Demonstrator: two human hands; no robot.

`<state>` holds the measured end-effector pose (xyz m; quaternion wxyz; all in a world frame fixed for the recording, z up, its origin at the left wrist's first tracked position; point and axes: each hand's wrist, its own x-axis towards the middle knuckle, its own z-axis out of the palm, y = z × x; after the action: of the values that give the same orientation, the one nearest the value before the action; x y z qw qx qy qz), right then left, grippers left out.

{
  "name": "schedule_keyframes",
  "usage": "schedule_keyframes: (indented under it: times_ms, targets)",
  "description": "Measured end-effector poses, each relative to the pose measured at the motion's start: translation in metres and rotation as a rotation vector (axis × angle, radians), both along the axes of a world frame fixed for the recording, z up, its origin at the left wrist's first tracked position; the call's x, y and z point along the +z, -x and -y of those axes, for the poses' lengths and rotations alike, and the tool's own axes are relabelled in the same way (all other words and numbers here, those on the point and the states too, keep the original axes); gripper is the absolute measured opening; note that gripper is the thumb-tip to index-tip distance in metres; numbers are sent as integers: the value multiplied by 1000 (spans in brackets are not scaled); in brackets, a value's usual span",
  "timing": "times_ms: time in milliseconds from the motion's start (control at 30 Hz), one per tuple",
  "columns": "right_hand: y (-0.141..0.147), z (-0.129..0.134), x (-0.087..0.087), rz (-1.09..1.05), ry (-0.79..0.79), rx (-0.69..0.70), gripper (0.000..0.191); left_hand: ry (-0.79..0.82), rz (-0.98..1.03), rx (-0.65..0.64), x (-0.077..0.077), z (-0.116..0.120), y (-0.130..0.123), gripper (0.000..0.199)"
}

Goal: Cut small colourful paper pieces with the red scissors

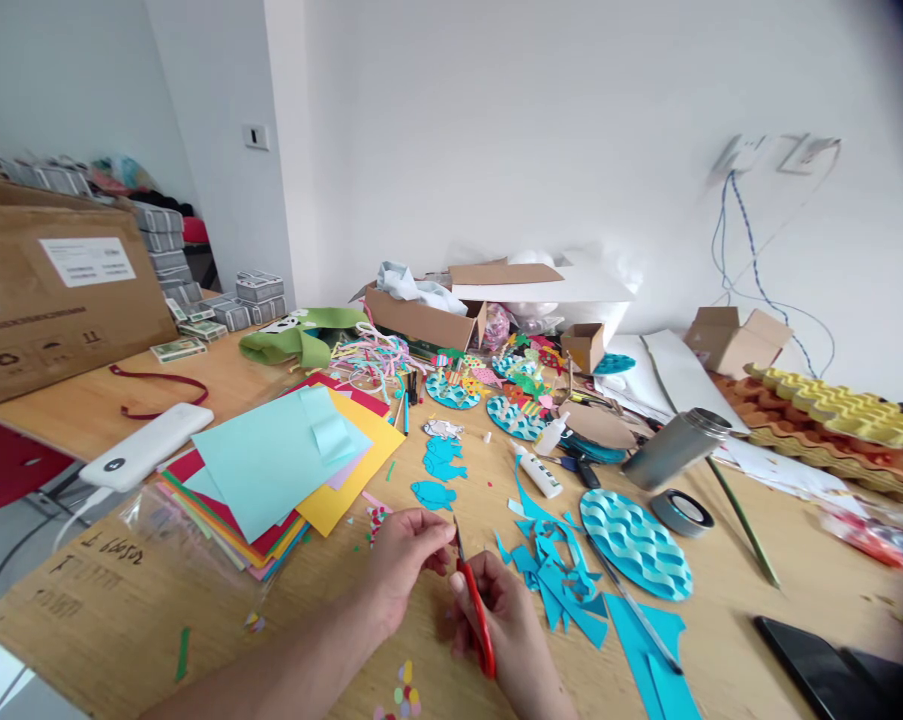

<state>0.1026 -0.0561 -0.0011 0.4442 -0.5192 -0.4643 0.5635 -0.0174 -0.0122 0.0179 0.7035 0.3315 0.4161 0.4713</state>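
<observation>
Right hand (488, 607) is gripping the red scissors (485, 650), fingers wrapping the handles; can't tell whether the blades are parting. Left hand (402, 562) is curling just left of the blades, thumb and index lying close together; can't tell if it's pinching anything.

Key geometry: scissors are sitting right of my left fingertips, long axis running near to far, tips leaning slightly left. Nearest blue fish cutout (433, 494) is lying flat on the table (143, 615), just beyond the left fingertips, long axis running left-right, roughly across the scissors' line. Left hand is sitting nearer to it.

Blue scraps (560, 570) are piling up right of my right hand; wavy blue oval (636, 543) is resting right of those.
</observation>
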Motion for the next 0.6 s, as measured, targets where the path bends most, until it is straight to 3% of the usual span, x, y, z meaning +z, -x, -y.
schedule_keyframes:
  times_ms: [600]
  targets:
    - [0, 1, 4, 29, -15, 15, 37, -26, -40, -13, 0, 0, 1, 12]
